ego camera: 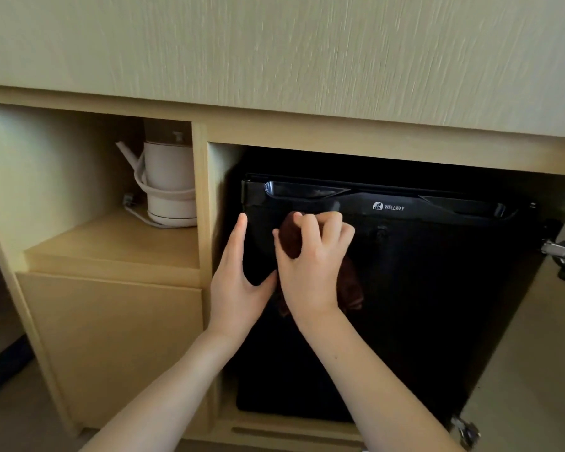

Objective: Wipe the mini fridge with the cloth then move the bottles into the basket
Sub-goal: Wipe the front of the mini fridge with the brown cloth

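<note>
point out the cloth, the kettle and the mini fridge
cloth (289, 239): head view, bunched dark red part
kettle (168, 181): head view, white body
mini fridge (421, 288): head view, black door front

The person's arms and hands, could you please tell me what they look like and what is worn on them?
The left hand and right hand are bare: no gloves, rings, watch or bracelet. Both arms are uncovered as far as the frame shows, with no sleeves in view.
</note>
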Demonstrator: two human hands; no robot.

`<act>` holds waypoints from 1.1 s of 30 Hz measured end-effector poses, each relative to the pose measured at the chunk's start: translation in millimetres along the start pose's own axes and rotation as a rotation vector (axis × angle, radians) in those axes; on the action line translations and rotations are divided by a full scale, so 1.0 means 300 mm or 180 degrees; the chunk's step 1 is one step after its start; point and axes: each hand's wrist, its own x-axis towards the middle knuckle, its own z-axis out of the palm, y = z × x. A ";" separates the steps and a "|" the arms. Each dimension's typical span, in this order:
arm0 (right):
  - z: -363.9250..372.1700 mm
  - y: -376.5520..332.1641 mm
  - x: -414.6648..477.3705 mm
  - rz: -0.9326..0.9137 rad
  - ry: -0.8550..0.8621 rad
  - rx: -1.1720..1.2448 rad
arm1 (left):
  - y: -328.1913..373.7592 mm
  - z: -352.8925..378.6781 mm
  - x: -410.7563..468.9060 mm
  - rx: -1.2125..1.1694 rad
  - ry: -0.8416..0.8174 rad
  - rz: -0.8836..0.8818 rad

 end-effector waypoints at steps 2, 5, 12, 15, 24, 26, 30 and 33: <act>-0.001 0.000 0.002 -0.0166 -0.0161 0.0070 | -0.001 -0.011 0.006 0.0023 -0.0065 0.0001; -0.066 0.059 -0.001 0.0221 -0.0060 0.0168 | -0.004 -0.021 0.008 0.0070 -0.0102 -0.0018; -0.128 0.141 0.010 0.0924 0.0353 0.0005 | 0.009 -0.023 0.014 -0.0011 -0.0119 -0.0009; -0.085 0.093 -0.003 0.0482 0.0167 -0.0050 | 0.002 -0.026 0.016 -0.0015 -0.0107 0.0065; -0.141 0.157 0.011 0.0570 0.0201 0.0098 | -0.003 -0.039 0.022 -0.0131 -0.0127 0.0041; -0.144 0.148 0.017 0.0651 0.0247 0.0092 | 0.005 -0.057 0.035 -0.0050 -0.0210 0.0074; -0.096 0.094 0.029 0.0398 0.0199 0.0010 | 0.031 -0.128 0.065 0.0512 -0.0120 0.0647; -0.042 0.061 0.028 0.0071 0.0055 0.0007 | 0.025 -0.191 0.082 0.1190 0.0521 0.1428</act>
